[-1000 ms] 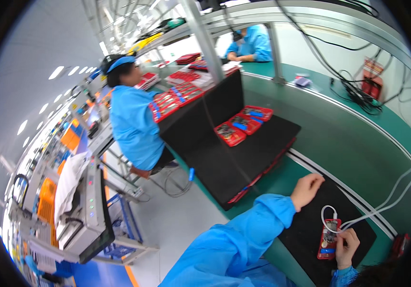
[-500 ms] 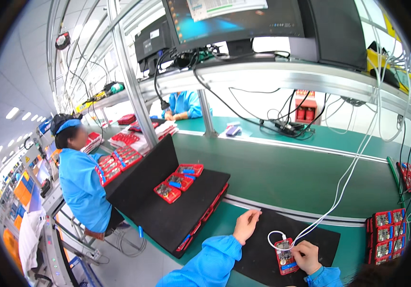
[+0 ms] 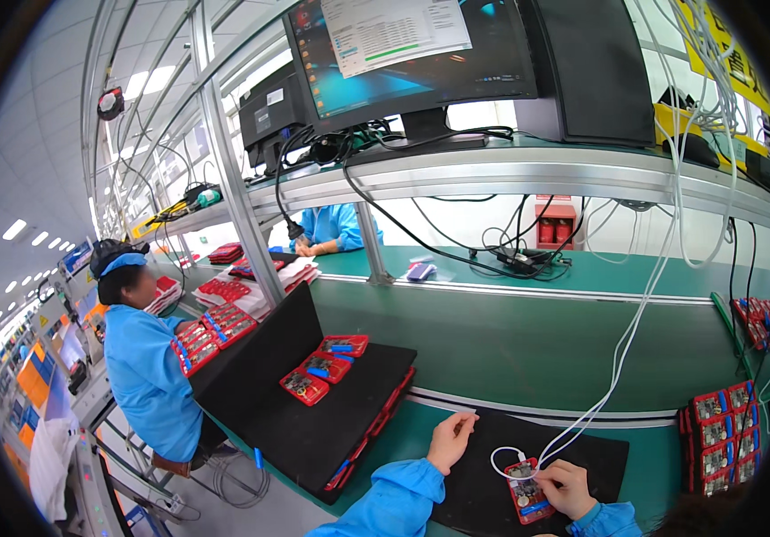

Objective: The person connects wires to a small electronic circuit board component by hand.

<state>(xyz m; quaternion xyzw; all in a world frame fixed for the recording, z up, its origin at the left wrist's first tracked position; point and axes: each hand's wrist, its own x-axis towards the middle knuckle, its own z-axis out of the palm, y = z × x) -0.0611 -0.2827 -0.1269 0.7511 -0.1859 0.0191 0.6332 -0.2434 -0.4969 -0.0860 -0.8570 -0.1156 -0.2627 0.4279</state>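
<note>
A circuit board in a red tray (image 3: 531,501), with blue strips on it, lies on a black mat (image 3: 595,452). A white cable (image 3: 595,407) hangs from above and loops over its top end, where a white plug meets the board. My right hand (image 3: 566,489) is closed in a pinch at the board's right edge, on the white cable beside the loop; its exact tip is hidden. My left hand (image 3: 450,443) hovers by the mat's far left edge, fingers drawn together. Whatever they hold, if anything, is too small to tell.
Three red-trayed boards (image 3: 327,367) lie on a black-covered stack (image 3: 376,394) at left. More boards (image 3: 721,434) are stacked at right. Overhead, a metal shelf (image 3: 492,170) carries a monitor (image 3: 421,54). A co-worker in blue (image 3: 148,376) sits at left, holding boards.
The view has tilted up slightly, so the bench sits lower and more of the monitor shows. Both hands and the board keep nearly the same places.
</note>
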